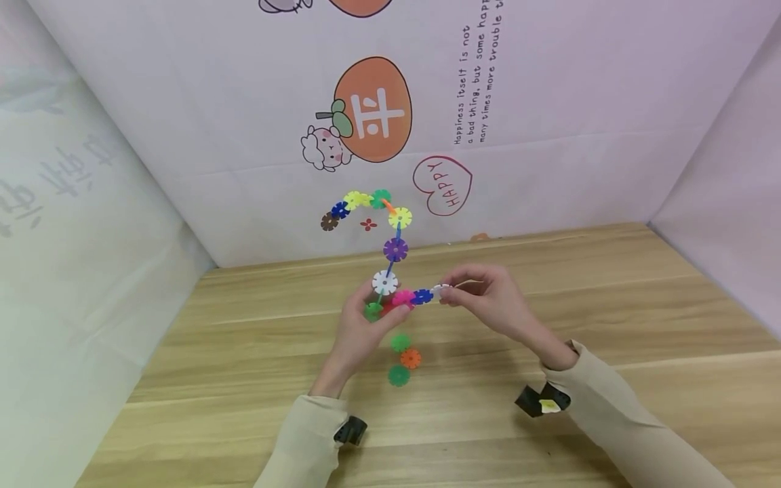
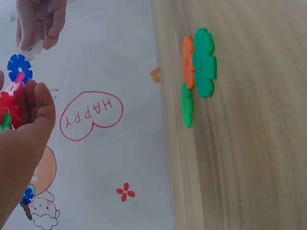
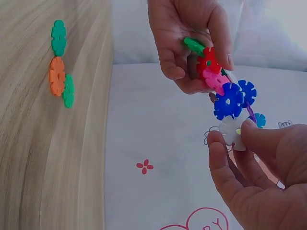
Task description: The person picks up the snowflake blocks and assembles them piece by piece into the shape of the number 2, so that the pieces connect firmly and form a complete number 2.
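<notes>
A chain of coloured snowflake discs (image 1: pixel 395 249) rises above the wooden table (image 1: pixel 244 379) and curls over to the left at its top. My left hand (image 1: pixel 360 325) grips its lower end, fingers curled round the green, red and pink discs (image 3: pixel 207 64). My right hand (image 1: pixel 482 298) pinches a white disc (image 3: pixel 232 132) at the end of the side branch, next to a blue disc (image 3: pixel 228 101). In the left wrist view the right hand (image 2: pixel 38 21) holds that white disc (image 2: pixel 31 50) above the blue disc (image 2: pixel 19 67).
Three loose discs, two green and one orange (image 1: pixel 410 358), lie together on the table just below my hands; they also show in the wrist views (image 2: pixel 199 72) (image 3: pixel 58 72). Printed white panels (image 1: pixel 549 135) wall in the table at the back and both sides.
</notes>
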